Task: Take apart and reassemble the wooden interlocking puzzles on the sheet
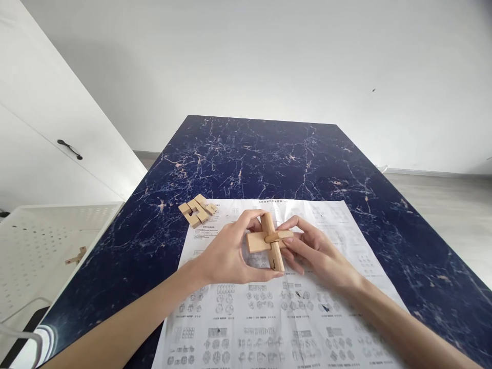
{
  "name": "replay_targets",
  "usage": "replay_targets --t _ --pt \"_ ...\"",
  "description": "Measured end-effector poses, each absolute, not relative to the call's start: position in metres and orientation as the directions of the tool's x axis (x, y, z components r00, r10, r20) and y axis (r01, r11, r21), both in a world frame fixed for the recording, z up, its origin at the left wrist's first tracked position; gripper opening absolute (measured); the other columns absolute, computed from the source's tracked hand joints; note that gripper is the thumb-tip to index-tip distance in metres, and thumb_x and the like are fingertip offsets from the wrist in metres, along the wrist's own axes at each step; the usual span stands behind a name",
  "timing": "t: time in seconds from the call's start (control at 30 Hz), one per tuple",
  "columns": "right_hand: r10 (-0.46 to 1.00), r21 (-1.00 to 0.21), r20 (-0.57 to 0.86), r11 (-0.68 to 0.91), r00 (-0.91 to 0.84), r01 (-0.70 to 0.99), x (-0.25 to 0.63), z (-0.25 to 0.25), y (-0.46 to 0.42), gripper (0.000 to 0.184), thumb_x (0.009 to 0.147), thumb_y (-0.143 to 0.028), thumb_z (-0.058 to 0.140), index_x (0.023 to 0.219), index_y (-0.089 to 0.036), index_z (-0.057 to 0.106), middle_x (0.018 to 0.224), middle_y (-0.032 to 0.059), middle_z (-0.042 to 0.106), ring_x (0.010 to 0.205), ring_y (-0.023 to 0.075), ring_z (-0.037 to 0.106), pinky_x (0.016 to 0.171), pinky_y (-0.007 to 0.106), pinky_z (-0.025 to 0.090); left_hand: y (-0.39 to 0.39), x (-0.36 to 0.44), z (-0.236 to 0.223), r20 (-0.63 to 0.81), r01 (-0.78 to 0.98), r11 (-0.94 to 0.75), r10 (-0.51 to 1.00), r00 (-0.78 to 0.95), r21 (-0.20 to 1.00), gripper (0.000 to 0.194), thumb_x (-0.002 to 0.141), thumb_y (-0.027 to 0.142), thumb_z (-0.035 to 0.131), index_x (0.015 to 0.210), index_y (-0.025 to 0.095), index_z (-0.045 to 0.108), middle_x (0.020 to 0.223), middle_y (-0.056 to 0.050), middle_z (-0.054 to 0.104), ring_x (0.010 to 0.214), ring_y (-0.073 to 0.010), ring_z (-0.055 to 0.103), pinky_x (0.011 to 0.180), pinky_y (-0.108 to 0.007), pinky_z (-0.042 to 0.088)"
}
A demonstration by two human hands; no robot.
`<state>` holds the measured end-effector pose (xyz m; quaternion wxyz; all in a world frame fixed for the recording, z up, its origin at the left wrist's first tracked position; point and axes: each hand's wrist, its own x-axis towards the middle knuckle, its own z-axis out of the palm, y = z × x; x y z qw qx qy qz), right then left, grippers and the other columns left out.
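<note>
Several interlocked wooden puzzle pieces form a cross-shaped wooden burr puzzle [258, 242], held above the printed sheet. My left hand [230, 251] grips it from the left, fingers at the far end and thumb at the near end of the upright bar, which bears a dark mark. From the right, my right hand [311, 243] pinches the bar that points right. Its fingertips partly cover that end. Other notched wooden puzzle pieces [196, 211] lie at the sheet's far left corner.
A large white sheet [230, 320] printed with small diagrams lies on the dark blue marble-patterned table [246, 159]. Left of the table stands a white perforated basket [34, 246] with a small wooden piece [76, 255] inside. A white cabinet with a dark handle [69, 149] is beyond it.
</note>
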<state>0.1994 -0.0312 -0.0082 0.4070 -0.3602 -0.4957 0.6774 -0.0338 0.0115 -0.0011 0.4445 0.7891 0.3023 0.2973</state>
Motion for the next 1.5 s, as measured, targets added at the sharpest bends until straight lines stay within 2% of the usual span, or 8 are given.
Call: replay_targets --t 0.17,0.37,0.7,1.07,1.2,1.33,1.4,1.5 --pt "0.904 -0.969 -0.076 -0.166 -0.420 -0.181 0.202 -0.010 -0.031 0.023 0.111 -0.045 0.063 0.116 -0.023 0.061 0.067 -0.0081 0.055 0.049 0.0073 0.042 0.051 0.027 0.025 0.010 -0.033 -0.001 0.189 0.224 -0.407 0.756 0.627 0.885 0.091 0.072 0.046 0.097 0.144 0.029 0.043 0.118 -0.007 0.074 0.108 -0.0305 0.073 0.093 -0.044 0.056" --pt "0.910 -0.951 -0.108 -0.212 -0.400 -0.225 0.199 -0.012 -0.033 0.021 0.110 -0.043 0.065 0.112 -0.022 0.060 0.069 -0.0071 0.059 0.051 0.0082 0.047 0.054 0.028 0.032 0.010 -0.032 -0.001 0.173 0.196 -0.372 0.754 0.633 0.907 0.090 0.072 0.046 0.097 0.143 0.030 0.044 0.121 -0.007 0.075 0.109 -0.0299 0.074 0.092 -0.043 0.057" --pt "0.911 -0.945 -0.142 -0.241 -0.386 -0.220 0.196 -0.007 -0.037 0.023 0.108 -0.043 0.067 0.112 -0.022 0.061 0.068 -0.0056 0.063 0.051 0.0100 0.053 0.058 0.029 0.042 0.008 -0.031 -0.003 0.205 0.166 -0.398 0.734 0.648 0.902 0.084 0.074 0.046 0.096 0.138 0.030 0.044 0.110 -0.004 0.075 0.096 -0.0271 0.074 0.084 -0.040 0.057" --pt "0.872 -0.919 -0.150 -0.297 -0.467 -0.260 0.203 -0.014 -0.035 0.019 0.109 -0.044 0.065 0.113 -0.026 0.062 0.077 -0.0025 0.066 0.061 0.0117 0.058 0.062 0.028 0.048 0.000 -0.026 0.004 0.199 0.107 -0.317 0.788 0.583 0.942 0.087 0.068 0.045 0.100 0.139 0.029 0.051 0.119 -0.006 0.073 0.103 -0.0281 0.073 0.086 -0.041 0.058" --pt "0.915 -0.991 -0.084 -0.117 -0.394 -0.062 0.202 -0.008 -0.035 0.023 0.108 -0.047 0.066 0.118 -0.027 0.067 0.100 0.0042 0.071 0.085 0.0179 0.068 0.076 0.033 0.056 -0.002 -0.025 0.005 0.244 0.097 -0.359 0.787 0.567 0.928 0.086 0.069 0.039 0.097 0.141 0.029 0.051 0.123 -0.006 0.071 0.109 -0.0293 0.071 0.094 -0.046 0.058" --pt "0.955 -0.966 0.159 0.203 -0.252 0.159 0.201 -0.006 -0.036 0.024 0.108 -0.040 0.064 0.130 -0.030 0.064 0.128 0.0094 0.067 0.115 0.0264 0.066 0.097 0.045 0.055 -0.002 -0.026 0.007 0.209 0.108 -0.324 0.797 0.566 0.940 0.080 0.072 0.035 0.092 0.140 0.029 0.050 0.132 -0.008 0.068 0.116 -0.0308 0.069 0.097 -0.048 0.060" --pt "0.939 -0.910 0.264 0.318 -0.222 0.265 0.203 -0.007 -0.037 0.021 0.109 -0.036 0.061 0.129 -0.030 0.063 0.125 0.0100 0.067 0.115 0.0278 0.065 0.098 0.047 0.053 -0.001 -0.026 0.007 0.190 0.111 -0.304 0.799 0.571 0.946 0.081 0.071 0.036 0.092 0.140 0.029 0.050 0.134 -0.009 0.066 0.118 -0.0316 0.068 0.097 -0.048 0.061" --pt "0.907 -0.823 0.323 0.410 -0.270 0.393 0.207 -0.011 -0.038 0.016 0.109 -0.035 0.060 0.122 -0.028 0.064 0.109 0.0090 0.071 0.099 0.0266 0.067 0.086 0.045 0.055 0.001 -0.029 0.007 0.179 0.116 -0.299 0.793 0.582 0.947 0.079 0.071 0.036 0.092 0.138 0.029 0.050 0.127 -0.008 0.067 0.115 -0.0308 0.068 0.095 -0.047 0.061"
